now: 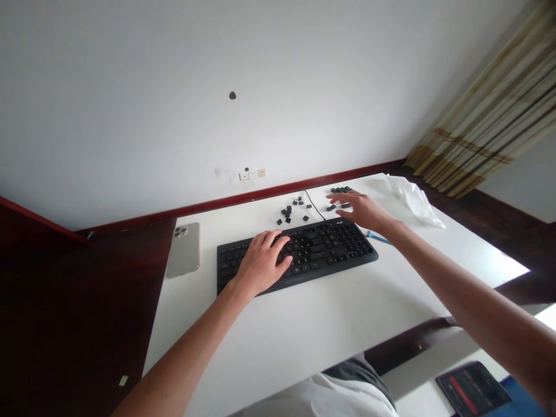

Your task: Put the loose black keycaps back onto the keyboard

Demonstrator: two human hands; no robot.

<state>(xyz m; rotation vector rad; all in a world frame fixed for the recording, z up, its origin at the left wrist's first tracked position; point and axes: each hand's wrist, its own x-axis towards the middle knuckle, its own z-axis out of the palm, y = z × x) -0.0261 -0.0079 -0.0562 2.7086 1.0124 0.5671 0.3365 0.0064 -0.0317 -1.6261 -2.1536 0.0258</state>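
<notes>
A black keyboard [321, 248] lies on the white table [304, 324], and some of its key positions appear to have no caps. My left hand [263, 259] rests on the keyboard's left half with its fingers spread. Beyond the keyboard's right end, my right hand [359, 209] hovers with fingers apart, close to a few loose black keycaps [345, 205]; no object shows in its fingers. More loose keycaps [287, 212] are scattered behind the middle of the keyboard. Part of the keyboard is hidden under my left hand.
Left of the keyboard lies a phone [184, 249], camera side up. A thin blue tool [377, 236] lies near the keyboard's right end, partly behind my right arm. At the back right is a white plastic bag [414, 200]. The keyboard's cable [313, 204] runs to the rear edge.
</notes>
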